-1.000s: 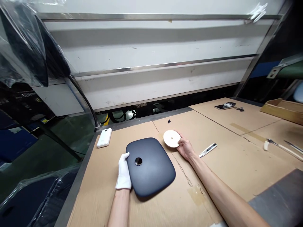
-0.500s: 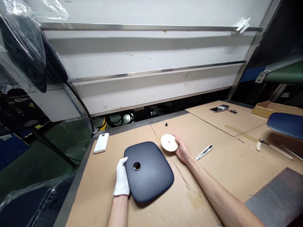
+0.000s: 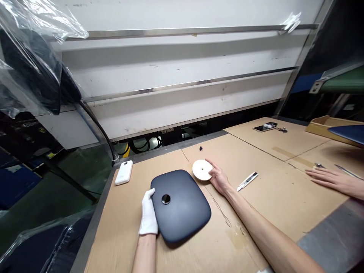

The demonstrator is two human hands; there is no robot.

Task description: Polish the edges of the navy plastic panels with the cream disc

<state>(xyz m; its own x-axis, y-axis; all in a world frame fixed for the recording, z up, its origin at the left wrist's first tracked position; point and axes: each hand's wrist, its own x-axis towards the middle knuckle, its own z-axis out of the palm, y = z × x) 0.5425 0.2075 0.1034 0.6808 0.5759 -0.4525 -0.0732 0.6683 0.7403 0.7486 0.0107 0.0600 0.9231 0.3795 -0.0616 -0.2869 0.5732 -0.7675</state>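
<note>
My left hand, in a white glove, grips the left edge of a dark blue padded panel with rounded corners. Its thumb lies on top while the other fingers are hidden beneath. A shiny black round piece shows on the panel's upper left part. Bare, my right hand holds a cream-coloured disc with a small centre hole by its right side, just beyond the panel's upper right corner. To the right of that hand lies a white utility knife on the cardboard.
Cardboard covers the table. A white power bank sits at the left, a small black part near the back edge. Far right: a phone, a cardboard box, another blue panel and another person's hand.
Another person's hand has come in at the right, over where a hammer-like tool lay. The blue panel there has shifted up and right. My hands keep their holds; the view has shifted slightly.
</note>
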